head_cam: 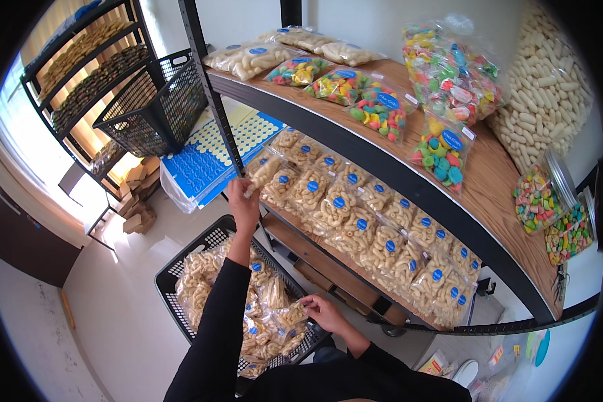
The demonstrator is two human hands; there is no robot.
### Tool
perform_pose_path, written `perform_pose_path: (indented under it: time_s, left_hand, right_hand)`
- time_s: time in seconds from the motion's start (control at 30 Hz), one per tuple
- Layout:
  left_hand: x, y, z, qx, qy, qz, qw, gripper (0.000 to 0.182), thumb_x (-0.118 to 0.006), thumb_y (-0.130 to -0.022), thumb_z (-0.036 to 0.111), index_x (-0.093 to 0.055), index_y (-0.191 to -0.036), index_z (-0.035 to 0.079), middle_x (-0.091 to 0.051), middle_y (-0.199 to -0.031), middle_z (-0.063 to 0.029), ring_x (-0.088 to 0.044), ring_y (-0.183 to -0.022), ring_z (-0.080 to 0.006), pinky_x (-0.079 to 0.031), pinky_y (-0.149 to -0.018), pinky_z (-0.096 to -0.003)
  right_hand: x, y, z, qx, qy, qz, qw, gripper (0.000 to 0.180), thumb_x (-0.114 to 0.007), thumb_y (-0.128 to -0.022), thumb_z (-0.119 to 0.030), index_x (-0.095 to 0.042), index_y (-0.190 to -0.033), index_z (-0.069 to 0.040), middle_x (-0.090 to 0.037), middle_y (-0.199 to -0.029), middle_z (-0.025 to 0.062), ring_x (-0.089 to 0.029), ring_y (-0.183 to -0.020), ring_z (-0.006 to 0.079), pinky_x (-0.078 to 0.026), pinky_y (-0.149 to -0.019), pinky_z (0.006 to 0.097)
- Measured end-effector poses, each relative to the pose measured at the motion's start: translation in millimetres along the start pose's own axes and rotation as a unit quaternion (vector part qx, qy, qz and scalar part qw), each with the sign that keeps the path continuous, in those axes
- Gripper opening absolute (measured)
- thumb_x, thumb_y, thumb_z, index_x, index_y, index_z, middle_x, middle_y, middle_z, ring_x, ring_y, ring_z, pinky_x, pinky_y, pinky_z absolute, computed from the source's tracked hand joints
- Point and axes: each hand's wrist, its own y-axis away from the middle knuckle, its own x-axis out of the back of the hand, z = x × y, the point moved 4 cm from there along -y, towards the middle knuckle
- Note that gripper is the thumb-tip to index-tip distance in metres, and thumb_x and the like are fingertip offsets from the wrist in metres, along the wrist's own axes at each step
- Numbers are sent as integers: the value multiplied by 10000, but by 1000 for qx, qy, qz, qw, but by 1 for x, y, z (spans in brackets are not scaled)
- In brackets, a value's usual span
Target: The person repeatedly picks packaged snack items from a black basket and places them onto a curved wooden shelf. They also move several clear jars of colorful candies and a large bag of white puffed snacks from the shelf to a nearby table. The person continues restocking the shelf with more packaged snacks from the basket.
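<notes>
My left hand [243, 207] reaches up to the far left end of the middle shelf and pinches the edge of a clear bag of pale puffed snacks [263, 173] with a blue round label. Rows of similar labelled snack bags [339, 203] fill that shelf to the right. Lower down, my right hand [326, 312] grips the corner of another snack bag [289, 315] over a black plastic basket [162, 271]. Inside the basket lie many more bagged snacks [198, 274], some with blue labels showing.
Above is a wooden shelf [482, 176] with bags of colourful candy [377, 113], a large sack of white puffs [537, 95] and jars [535, 198]. Beyond the black upright post [213, 90] stand an overturned-looking crate [145, 108] and blue label sheets [196, 173]. Cardboard boxes [139, 211] sit below a far rack.
</notes>
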Motion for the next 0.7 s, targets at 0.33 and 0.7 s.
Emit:
perform_pose_path:
  time_s: [0.33, 0.7]
  left_hand:
    - [-24, 13, 10, -184, -154, -129, 962, 274, -591, -668, -97, -568, -897, 52, -548, -978, -110, -516, -966, -338, -448, -842, -419]
    - [-53, 6, 1, -186, -145, -165, 958, 283, -589, -698, -93, -567, -940, 52, -547, -1011, -108, -520, -969, -337, -452, -848, -418]
  right_hand:
    - [2, 8, 12, -2, -36, 10, 999, 253, -613, -890, -46, -601, -1141, -26, -655, -1097, 92, -663, -941, 196, -521, -820, 307]
    - [15, 0, 14, -5, 3, 20, 1000, 254, -604, -881, -39, -605, -1134, -22, -665, -1080, 89, -660, -917, 188, -519, -815, 311]
